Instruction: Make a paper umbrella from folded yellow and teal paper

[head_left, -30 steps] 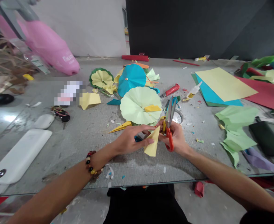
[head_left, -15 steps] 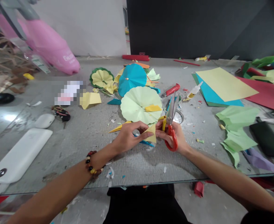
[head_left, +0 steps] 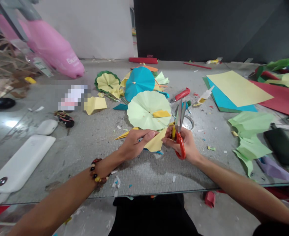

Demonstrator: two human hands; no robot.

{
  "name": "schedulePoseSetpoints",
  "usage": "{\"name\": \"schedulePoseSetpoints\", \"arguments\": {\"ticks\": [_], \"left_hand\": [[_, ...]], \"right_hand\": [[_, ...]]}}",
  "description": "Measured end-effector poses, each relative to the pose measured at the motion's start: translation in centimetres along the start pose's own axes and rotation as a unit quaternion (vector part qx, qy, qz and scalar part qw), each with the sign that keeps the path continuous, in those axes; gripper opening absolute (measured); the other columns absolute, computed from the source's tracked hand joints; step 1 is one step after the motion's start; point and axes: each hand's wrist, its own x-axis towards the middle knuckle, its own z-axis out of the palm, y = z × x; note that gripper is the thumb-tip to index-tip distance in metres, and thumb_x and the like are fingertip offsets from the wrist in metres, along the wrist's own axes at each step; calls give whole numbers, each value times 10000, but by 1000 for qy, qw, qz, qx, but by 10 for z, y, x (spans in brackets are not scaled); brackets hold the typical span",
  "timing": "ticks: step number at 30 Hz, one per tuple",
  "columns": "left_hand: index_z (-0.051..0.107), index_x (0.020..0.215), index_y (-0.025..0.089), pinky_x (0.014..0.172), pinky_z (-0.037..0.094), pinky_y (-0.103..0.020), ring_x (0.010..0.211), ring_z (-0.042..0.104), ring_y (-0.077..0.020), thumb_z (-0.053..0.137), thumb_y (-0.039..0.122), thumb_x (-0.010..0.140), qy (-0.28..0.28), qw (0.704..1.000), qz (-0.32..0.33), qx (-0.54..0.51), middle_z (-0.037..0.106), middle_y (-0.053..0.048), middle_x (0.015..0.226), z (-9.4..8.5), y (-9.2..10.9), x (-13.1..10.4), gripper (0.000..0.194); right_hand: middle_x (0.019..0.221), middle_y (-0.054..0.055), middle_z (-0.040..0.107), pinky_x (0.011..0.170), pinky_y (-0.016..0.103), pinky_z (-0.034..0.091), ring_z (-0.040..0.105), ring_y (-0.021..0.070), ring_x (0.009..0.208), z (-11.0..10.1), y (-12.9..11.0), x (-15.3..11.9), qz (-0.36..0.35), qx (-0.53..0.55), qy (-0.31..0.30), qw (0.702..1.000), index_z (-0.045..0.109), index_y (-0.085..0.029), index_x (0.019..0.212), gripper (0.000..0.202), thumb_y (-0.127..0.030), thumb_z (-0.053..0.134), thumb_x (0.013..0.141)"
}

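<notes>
A small piece of yellow paper is held above the table between my two hands. My left hand, with a bead bracelet at the wrist, grips its left side, thumb on top. My right hand pinches the paper's right edge and also carries scissors with one red and one yellow handle, blades pointing away from me. Just beyond the hands lies a pale green scalloped paper disc with a folded yellow strip on it. Behind it stands a blue paper parasol.
Red cutter, glue bottle and tape roll lie beyond my right hand. Coloured sheets and crumpled green paper are at right. A white power bank and pink spray bottle are at left.
The yellow paper has turned and now shows a broader face, lower and further left. My left thumb has lifted and straightened; the scissors tilt slightly.
</notes>
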Motion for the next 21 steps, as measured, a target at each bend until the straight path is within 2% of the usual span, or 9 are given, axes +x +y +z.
{"name": "schedulePoseSetpoints", "arguments": {"ticks": [3,6,9,12,17,21], "left_hand": [[803,1051,154,656,534,-181,743,722,-127,610,393,999,-8,999,5,-38,809,-54,904,0,2,3,311],[794,1048,159,698,556,-173,769,735,-123,697,355,951,-9,999,18,-49,812,-57,945,2,0,3,239],[792,1016,163,706,561,-175,757,735,-119,693,341,957,-3,999,33,-18,810,-51,918,4,-3,2,211],[790,998,165,722,565,-181,771,744,-124,666,327,978,-8,998,53,13,810,-48,908,6,-5,0,205],[784,1009,163,741,573,-194,811,755,-137,634,327,999,4,998,58,28,811,-59,945,7,-6,0,223],[779,1043,164,754,565,-202,811,741,-132,615,318,1010,-13,998,62,25,802,-60,938,7,-7,1,227]], "right_hand": [[784,-19,642,625,269,540,605,129,672,0,-2,0,-9,4,3,1000,636,-217,849,431,-408,946,619],[779,-22,631,610,258,519,586,123,665,-2,0,0,-14,-2,-20,1000,638,-215,843,406,-393,941,639],[753,-35,596,581,240,478,544,107,640,-3,4,-1,-23,-20,-37,999,632,-212,833,375,-363,933,666],[736,-40,570,562,239,453,513,104,628,-3,5,-1,-29,-26,-28,999,617,-212,819,382,-364,933,668],[754,-33,576,594,258,487,532,114,646,-2,5,-1,-32,-21,-5,999,604,-220,808,401,-389,937,661],[740,-29,574,584,276,492,531,119,626,-1,1,0,-28,-25,7,999,604,-228,814,420,-450,926,661]]}}
